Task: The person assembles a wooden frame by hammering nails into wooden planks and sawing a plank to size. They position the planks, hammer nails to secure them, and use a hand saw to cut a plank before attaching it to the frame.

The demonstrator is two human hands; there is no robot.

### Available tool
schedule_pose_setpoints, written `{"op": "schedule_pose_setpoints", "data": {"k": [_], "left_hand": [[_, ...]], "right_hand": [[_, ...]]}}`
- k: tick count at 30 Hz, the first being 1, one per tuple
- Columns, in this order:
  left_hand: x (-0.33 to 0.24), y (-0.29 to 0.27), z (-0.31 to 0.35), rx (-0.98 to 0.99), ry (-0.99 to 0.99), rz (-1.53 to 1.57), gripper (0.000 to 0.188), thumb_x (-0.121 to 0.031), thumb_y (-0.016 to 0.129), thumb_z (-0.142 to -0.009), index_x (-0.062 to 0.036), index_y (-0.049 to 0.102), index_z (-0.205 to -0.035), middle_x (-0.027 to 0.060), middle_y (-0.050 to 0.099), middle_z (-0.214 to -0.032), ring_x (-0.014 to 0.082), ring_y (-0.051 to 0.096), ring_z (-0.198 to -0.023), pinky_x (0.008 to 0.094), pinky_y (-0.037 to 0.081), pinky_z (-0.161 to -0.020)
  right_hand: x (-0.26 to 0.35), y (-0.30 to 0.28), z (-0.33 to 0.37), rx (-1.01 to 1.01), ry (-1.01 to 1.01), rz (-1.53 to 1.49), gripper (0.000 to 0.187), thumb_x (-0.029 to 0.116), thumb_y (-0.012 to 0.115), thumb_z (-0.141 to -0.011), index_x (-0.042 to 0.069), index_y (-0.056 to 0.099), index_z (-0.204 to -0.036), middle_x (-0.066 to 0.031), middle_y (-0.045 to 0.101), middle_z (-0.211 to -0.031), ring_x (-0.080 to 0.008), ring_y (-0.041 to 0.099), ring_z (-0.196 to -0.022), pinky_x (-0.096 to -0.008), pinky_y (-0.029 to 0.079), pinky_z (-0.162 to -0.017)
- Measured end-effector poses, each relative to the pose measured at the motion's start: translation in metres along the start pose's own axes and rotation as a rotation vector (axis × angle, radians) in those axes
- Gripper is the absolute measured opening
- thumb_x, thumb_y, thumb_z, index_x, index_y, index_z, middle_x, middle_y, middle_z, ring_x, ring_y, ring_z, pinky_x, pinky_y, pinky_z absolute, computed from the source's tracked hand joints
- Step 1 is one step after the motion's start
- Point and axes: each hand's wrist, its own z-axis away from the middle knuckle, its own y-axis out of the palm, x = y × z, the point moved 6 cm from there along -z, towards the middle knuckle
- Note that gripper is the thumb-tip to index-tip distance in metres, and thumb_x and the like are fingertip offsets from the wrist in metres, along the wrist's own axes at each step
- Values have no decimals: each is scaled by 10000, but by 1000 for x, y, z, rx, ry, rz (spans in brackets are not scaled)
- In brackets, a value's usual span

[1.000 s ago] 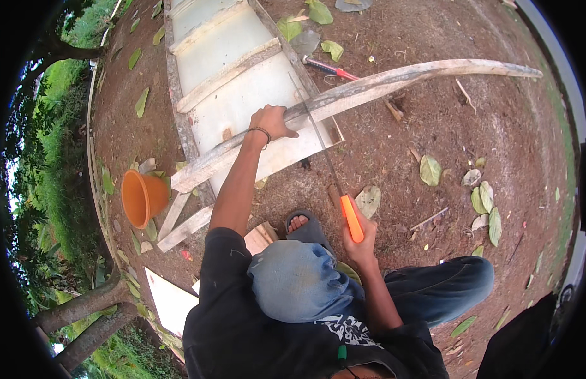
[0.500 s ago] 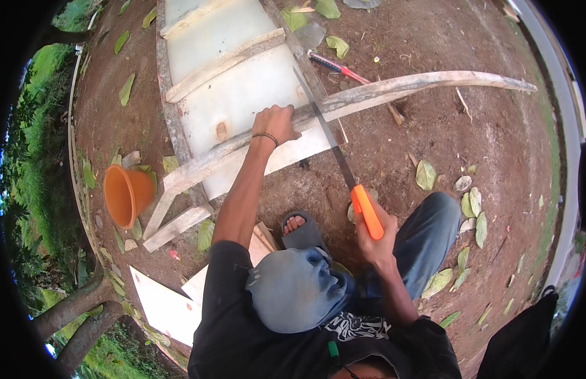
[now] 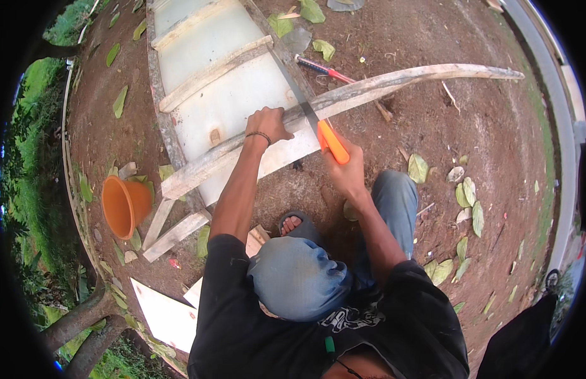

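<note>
My right hand is wrapped round the orange handle of a handsaw. The saw's grey blade crosses a long wooden strip, close to the handle, and points away over a framed panel. With fingers and thumb gripping the strip just left of the blade, my left hand bears a dark bracelet at the wrist. The strip lies slantwise across the near end of the pale panel, which has wooden crosspieces, and its right end juts out past the frame over the soil. Where the teeth meet the wood is too small to make out.
An orange bucket lies tilted on the left, beside short wooden pieces. A red and dark-handled tool lies beyond the strip. White boards rest at the lower left. Leaves are scattered over the soil.
My right hand has pushed the saw forward and to the left, so its handle is now close to the strip. My left hand keeps its grip. The view has shifted slightly.
</note>
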Motion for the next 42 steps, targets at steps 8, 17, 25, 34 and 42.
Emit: {"op": "schedule_pose_setpoints", "data": {"k": [8, 17, 25, 34, 42], "left_hand": [[3, 0, 6, 4, -13, -30, 586, -439, 902, -654, -53, 723, -1057, 209, 747, -985, 353, 729, -965, 448, 588, -844], [21, 3, 5, 62, -28, -15, 540, -440, 896, -651, -80, 745, -1025, 186, 751, -1007, 366, 731, -966, 451, 595, -860], [-6, 1, -7, 14, 25, 9, 541, -416, 896, -651, -81, 732, -1042, 195, 747, -1016, 369, 729, -969, 457, 597, -859], [11, 16, 15, 38, -21, -13, 488, -395, 865, -695, -71, 719, -1028, 213, 740, -1003, 384, 727, -951, 468, 597, -824], [17, 8, 6, 83, 0, 18, 589, -457, 894, -671, -36, 720, -1046, 214, 745, -997, 373, 727, -958, 458, 587, -846]], "right_hand": [[14, -74, 161, 30, 31, 116, 495, -41, 602, -858, -39, 617, -1353, -201, 737, -898, -172, 718, -734, -312, 547, -722], [10, -34, 99, 47, 127, 25, 500, -36, 580, -846, -24, 626, -1344, -194, 749, -958, -220, 726, -819, -321, 547, -797], [10, 19, -60, -32, -8, -40, 477, 18, 599, -861, -21, 610, -1336, -167, 663, -723, -112, 483, -641, -368, 470, -619], [5, -35, 105, 60, 112, 63, 503, -46, 564, -853, -31, 623, -1352, -151, 728, -900, -139, 690, -777, -275, 524, -733], [11, -49, 134, 52, 49, 119, 510, -36, 579, -855, -25, 615, -1364, -191, 717, -862, -126, 634, -691, -313, 536, -696]]}}
